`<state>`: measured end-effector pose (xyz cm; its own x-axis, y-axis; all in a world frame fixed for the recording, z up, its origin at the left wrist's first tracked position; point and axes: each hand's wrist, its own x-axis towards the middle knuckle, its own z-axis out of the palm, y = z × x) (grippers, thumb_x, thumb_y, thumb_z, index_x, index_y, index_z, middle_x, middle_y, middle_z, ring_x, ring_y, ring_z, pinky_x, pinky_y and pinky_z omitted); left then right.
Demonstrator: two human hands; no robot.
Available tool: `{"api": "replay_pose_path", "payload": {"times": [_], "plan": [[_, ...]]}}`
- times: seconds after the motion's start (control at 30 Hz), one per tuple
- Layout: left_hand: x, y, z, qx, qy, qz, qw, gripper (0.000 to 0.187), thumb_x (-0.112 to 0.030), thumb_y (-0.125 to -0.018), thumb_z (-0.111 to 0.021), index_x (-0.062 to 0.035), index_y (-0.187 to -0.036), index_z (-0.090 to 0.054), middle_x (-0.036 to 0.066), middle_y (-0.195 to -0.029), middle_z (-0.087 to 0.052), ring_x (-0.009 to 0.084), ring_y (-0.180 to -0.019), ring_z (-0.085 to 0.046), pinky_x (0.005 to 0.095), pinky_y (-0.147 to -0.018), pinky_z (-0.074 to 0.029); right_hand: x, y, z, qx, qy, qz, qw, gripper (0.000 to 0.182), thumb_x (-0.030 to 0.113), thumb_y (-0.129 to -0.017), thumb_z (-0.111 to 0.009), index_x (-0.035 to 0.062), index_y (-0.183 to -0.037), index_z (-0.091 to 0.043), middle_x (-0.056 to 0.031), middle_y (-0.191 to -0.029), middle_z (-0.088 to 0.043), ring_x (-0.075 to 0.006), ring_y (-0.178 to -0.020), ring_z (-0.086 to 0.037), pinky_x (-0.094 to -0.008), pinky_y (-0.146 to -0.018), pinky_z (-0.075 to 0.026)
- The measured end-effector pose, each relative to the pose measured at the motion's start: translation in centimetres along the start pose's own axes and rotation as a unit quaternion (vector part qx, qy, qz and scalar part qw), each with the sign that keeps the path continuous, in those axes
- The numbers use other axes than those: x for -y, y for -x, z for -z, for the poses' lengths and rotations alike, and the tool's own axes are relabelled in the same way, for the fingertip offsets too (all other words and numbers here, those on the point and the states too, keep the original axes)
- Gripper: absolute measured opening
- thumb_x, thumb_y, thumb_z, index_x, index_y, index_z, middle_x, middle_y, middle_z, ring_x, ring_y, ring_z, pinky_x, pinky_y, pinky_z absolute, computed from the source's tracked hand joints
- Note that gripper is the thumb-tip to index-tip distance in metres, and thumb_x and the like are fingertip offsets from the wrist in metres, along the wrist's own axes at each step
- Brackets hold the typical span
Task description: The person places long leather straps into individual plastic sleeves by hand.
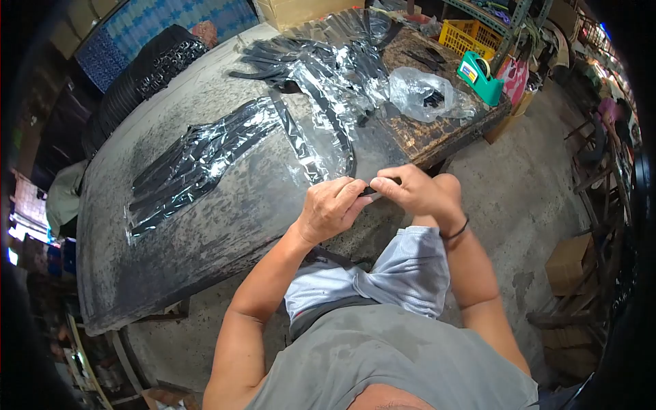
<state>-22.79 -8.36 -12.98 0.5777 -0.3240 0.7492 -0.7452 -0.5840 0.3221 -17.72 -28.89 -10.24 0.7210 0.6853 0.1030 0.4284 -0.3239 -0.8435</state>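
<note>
My left hand (329,206) is closed, with thumb and fingers pinching a small black strip-like piece (367,191). My right hand (418,194) pinches the other end of it; most of the piece is hidden by the fingers. Just beyond my hands, black strips in clear plastic sleeves (301,140) hang toward the table's near edge. To the left lies a flat row of sleeved black strips (205,160). A larger heap of similar strips (335,65) covers the far side of the table.
The worn table (171,232) has a rough wooden board (424,137) at its right. On that board are a clear plastic bag (413,92) with black pieces and a green tape dispenser (484,80). Behind stands a yellow crate (468,37). A cardboard box (570,263) sits at right.
</note>
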Motion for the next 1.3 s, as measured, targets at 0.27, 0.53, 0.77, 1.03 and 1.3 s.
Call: {"api": "replay_pose_path", "payload": {"times": [0.27, 0.53, 0.77, 1.03, 1.3], "plan": [[0.7, -1.1, 0.1, -0.040, -0.035, -0.002, 0.999, 0.022, -0.016, -0.075, -0.074, -0.0048, -0.090, -0.062, 0.008, -0.079, -0.064, 0.0237, -0.063, -0.063, 0.0328, -0.054, -0.050, 1.2, 0.1, -1.3, -0.097, -0.097, -0.020, 0.990, 0.031, 0.026, -0.095, -0.053, -0.0019, -0.083, -0.056, -0.0095, -0.060, -0.042, -0.0128, -0.058, -0.037, -0.0320, -0.053, -0.037], [0.2, -1.0, -0.2, -0.084, -0.048, -0.011, 0.995, 0.021, -0.015, -0.074, -0.074, -0.0049, -0.090, -0.063, 0.008, -0.079, -0.065, 0.0231, -0.064, -0.064, 0.0325, -0.055, -0.051, 2.2, 0.3, -1.9, -0.153, -0.058, -0.028, 0.986, 0.032, 0.027, -0.095, -0.054, -0.0011, -0.081, -0.055, -0.0044, -0.058, -0.040, -0.0094, -0.057, -0.035, -0.0302, -0.050, -0.035], [-0.2, -1.1, -0.1, -0.081, -0.043, 0.025, 0.995, 0.025, -0.016, -0.076, -0.074, -0.0051, -0.095, -0.063, 0.010, -0.085, -0.066, 0.0259, -0.066, -0.064, 0.0328, -0.056, -0.051, 1.6, -0.1, -1.4, -0.201, -0.125, 0.004, 0.972, 0.028, 0.026, -0.092, -0.062, 0.0014, -0.078, -0.059, -0.0016, -0.058, -0.048, -0.0057, -0.057, -0.040, -0.0259, -0.050, -0.035], [1.5, -0.1, 0.7, 0.026, 0.343, 0.189, 0.920, 0.065, -0.022, -0.082, -0.073, -0.0026, -0.135, -0.043, 0.008, -0.112, -0.059, 0.0126, -0.089, -0.058, 0.0279, -0.081, -0.047, 4.4, -1.1, 2.0, -0.254, 0.010, 0.089, 0.963, 0.023, 0.022, -0.084, -0.072, 0.0014, -0.080, -0.062, -0.0024, -0.062, -0.050, -0.0076, -0.057, -0.042, -0.0256, -0.051, -0.035], [1.2, -1.0, 0.0, 0.043, 0.429, 0.278, 0.858, 0.017, -0.015, -0.097, -0.053, 0.0002, -0.101, -0.059, 0.003, -0.086, -0.065, 0.0083, -0.082, -0.059, 0.0226, -0.075, -0.047, 7.3, -3.3, 3.4, -0.232, 0.155, 0.175, 0.944, 0.023, 0.023, -0.090, -0.062, 0.0004, -0.084, -0.061, -0.0131, -0.078, -0.056, -0.0319, -0.067, -0.055, -0.0383, -0.061, -0.043]]}}
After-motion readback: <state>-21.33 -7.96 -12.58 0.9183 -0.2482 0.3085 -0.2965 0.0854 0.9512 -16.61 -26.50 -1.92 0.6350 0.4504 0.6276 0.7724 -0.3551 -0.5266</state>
